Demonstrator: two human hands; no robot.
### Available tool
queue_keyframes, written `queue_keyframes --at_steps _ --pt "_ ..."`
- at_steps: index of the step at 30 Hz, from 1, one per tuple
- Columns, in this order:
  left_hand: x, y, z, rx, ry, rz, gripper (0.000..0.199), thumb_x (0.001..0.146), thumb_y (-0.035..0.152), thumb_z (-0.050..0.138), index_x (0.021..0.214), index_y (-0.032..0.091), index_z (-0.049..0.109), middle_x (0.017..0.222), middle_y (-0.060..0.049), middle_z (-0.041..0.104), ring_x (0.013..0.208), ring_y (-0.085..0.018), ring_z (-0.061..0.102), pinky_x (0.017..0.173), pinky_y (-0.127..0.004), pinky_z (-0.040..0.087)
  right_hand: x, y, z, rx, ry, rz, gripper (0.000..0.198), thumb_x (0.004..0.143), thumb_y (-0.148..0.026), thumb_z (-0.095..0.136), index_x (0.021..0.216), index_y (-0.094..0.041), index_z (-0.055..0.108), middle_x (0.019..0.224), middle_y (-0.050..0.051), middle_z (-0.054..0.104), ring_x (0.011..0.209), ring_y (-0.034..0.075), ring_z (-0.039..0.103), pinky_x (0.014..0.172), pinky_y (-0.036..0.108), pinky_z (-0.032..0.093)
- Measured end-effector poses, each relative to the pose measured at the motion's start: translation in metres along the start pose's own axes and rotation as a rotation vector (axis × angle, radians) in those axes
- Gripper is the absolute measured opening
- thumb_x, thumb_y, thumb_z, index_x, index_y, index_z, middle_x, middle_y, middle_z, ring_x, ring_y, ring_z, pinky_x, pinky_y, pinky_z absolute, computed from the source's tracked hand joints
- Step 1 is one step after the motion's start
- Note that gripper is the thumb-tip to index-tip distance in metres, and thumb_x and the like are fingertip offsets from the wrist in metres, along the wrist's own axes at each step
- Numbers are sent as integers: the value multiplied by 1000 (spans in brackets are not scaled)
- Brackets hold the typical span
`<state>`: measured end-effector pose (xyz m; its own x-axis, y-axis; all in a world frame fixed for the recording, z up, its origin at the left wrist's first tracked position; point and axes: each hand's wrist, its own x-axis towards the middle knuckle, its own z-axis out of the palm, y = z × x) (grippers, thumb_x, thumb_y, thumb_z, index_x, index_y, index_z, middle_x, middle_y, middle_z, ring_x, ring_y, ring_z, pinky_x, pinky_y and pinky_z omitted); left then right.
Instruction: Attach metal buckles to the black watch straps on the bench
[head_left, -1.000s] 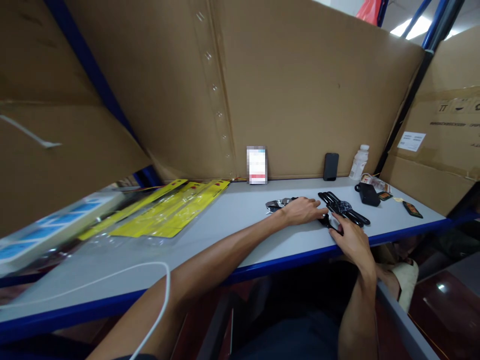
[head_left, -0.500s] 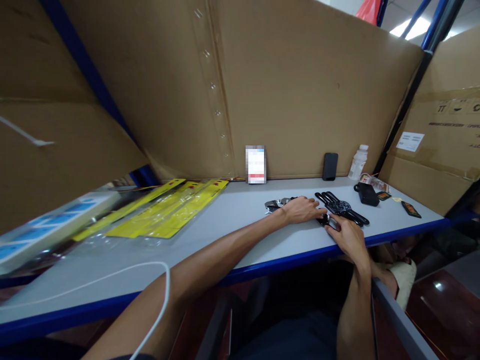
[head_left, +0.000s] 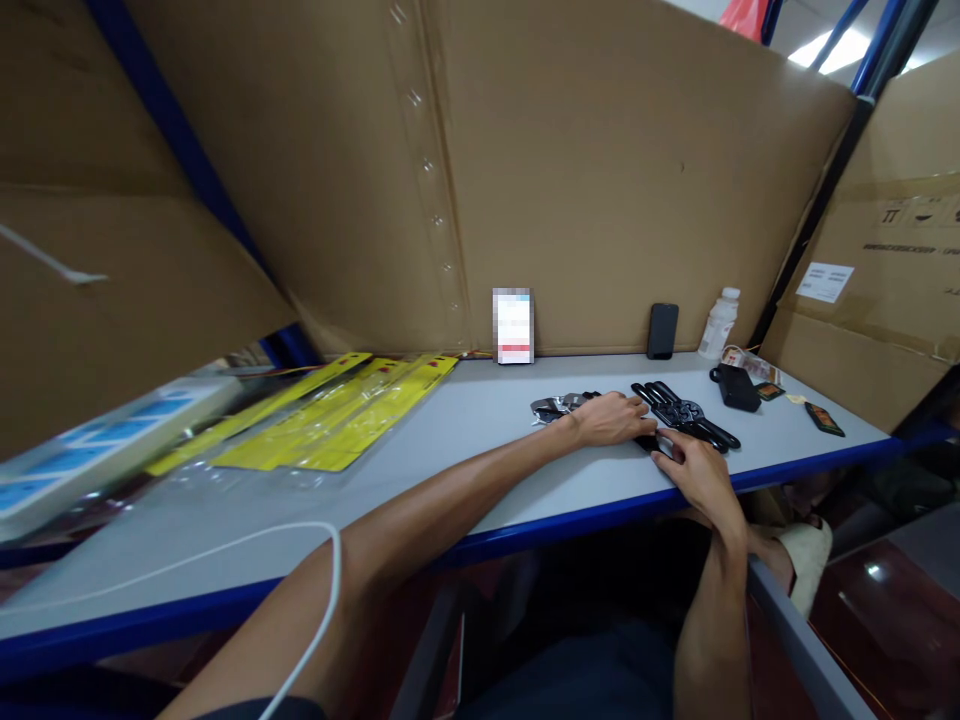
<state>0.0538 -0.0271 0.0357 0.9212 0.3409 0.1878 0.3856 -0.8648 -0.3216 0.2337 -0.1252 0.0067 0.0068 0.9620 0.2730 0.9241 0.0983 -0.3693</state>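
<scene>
My left hand [head_left: 611,418] lies low over the table with its fingers curled down around a small black piece [head_left: 646,441], which is mostly hidden. From the near right, my right hand [head_left: 697,470] has thumb and index finger closed at the other end of that piece; its kind does not show. Just beyond the right hand is a group of black, long-handled objects [head_left: 686,415], laid side by side. Beside my left wrist are several black and silvery items [head_left: 559,407], partly covered by the forearm.
Yellow-carded clear packages [head_left: 382,415] and a long white-and-blue box [head_left: 112,440] lie at left. A lit phone [head_left: 513,326], a dark phone [head_left: 663,331] and a bottle [head_left: 718,322] stand at the back. A black case [head_left: 737,388] sits at right. A white cable [head_left: 330,580] crosses my left arm.
Both hands stay almost in place with slight finger shifts. The shiny part seen between them earlier is now covered. The whole view has shifted a little.
</scene>
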Motion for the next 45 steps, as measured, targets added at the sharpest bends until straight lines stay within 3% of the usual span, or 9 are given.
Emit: queue_keyframes --at_steps 4,7,14,19,26,32,38,42,45 --pt "8 14 5 -195 -3 -325 29 104 28 46 91 16 70 93 -12 74 88 -26 70 73 -33 48 1 -7 1 -36 21 46 40 93 -38 59 130 -27 72 91 3 74 80 19 63 68 28 34" --pt "7 19 10 -346 69 -493 23 101 25 47 100 19 69 91 -9 75 85 -25 71 74 -32 48 2 -10 1 -44 15 83 41 94 -39 59 131 -28 71 92 3 75 82 21 64 67 28 33" --pt "-12 8 11 -433 126 -349 31 99 25 50 129 22 59 104 -6 74 96 -23 69 81 -31 50 1 -7 3 -41 47 37 41 96 -38 59 132 -24 70 100 5 76 87 20 67 71 28 37" --pt "-15 3 11 -290 78 -208 29 106 32 43 126 25 62 113 -7 69 97 -23 69 80 -32 50 2 -8 2 -38 48 51 35 94 -38 60 125 -27 73 99 4 77 86 20 68 70 28 37" --pt "-12 10 13 -380 118 -275 17 102 27 50 99 20 65 97 -5 70 89 -20 67 78 -28 47 3 -9 3 -41 45 70 38 93 -38 60 127 -30 73 97 4 78 87 21 68 69 28 37" --pt "-14 23 11 -446 151 -302 28 98 20 52 124 23 64 105 -5 71 95 -20 68 83 -28 50 3 -8 2 -25 39 56 35 93 -39 60 123 -30 75 92 3 77 82 19 67 67 27 36" --pt "-17 31 4 -314 58 -427 23 105 28 44 120 23 61 113 -7 70 103 -23 69 85 -31 53 2 -8 0 -27 8 58 35 93 -41 60 123 -30 75 88 2 75 82 20 69 66 27 38" --pt "-20 26 -5 -255 -26 -411 24 107 33 42 118 21 61 110 -10 68 95 -25 70 81 -33 55 0 -17 0 -68 3 97 37 95 -43 59 125 -28 74 99 6 77 93 24 71 73 29 43" --pt "-22 16 -3 -219 -1 -401 27 106 30 43 125 21 60 117 -12 67 106 -27 68 88 -37 55 -1 -31 4 -123 25 150 36 99 -41 54 124 -24 73 114 12 76 100 26 72 79 31 47"
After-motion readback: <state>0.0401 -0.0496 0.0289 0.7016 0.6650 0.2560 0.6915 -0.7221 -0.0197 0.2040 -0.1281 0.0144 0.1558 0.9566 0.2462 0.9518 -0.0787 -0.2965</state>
